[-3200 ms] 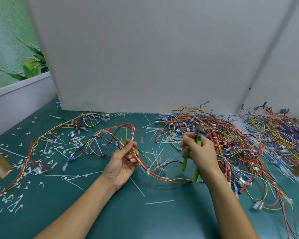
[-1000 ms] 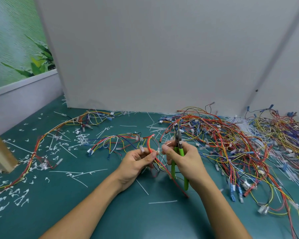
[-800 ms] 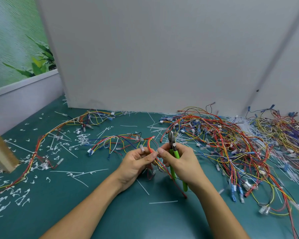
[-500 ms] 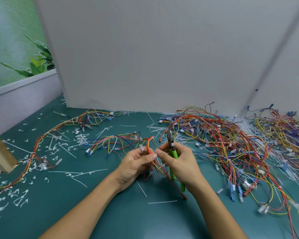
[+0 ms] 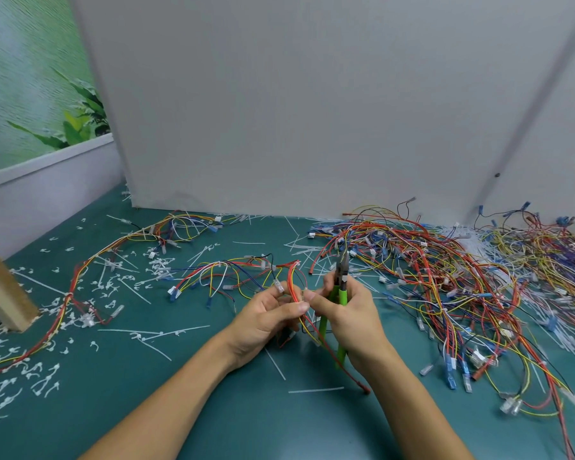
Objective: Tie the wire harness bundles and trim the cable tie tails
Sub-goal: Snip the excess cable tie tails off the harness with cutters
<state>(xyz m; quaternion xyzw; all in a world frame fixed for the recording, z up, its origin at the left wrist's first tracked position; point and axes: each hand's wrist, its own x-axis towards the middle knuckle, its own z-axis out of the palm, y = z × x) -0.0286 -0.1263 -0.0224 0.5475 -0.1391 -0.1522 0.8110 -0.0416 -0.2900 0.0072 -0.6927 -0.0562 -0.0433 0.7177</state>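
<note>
A: Where does the wire harness (image 5: 289,287) sit now?

B: Between the two hands, above the green table (image 5: 213,410). The left hand (image 5: 266,322) pinches its red and yellow strands between thumb and forefinger, and the right hand's thumb and forefinger tips meet it at the same spot, so the two thumbs nearly touch. From the pinch the wires arch up and away to the left of the left hand, ending in small white and blue connectors on the table.

A: And the cutters?

B: The right hand (image 5: 349,322) is curled around the green-handled cutters (image 5: 341,293), gripping them in the palm with the dark nose pointing up and away from the person. Whether the blades are apart cannot be told.

A: What differs from half a second ago?

B: Very little. The hands stay pressed together on the same section of harness, and the cutters keep their upright pose. Three seconds back the hands were well apart, with the harness slung between them.

A: Around them?

B: Right of the right hand lies the big tangle of loose harnesses (image 5: 445,277). Left of the left hand, trimmed white tie tails (image 5: 30,376) litter the table, and another harness (image 5: 120,244) trails farther left, beyond it.
</note>
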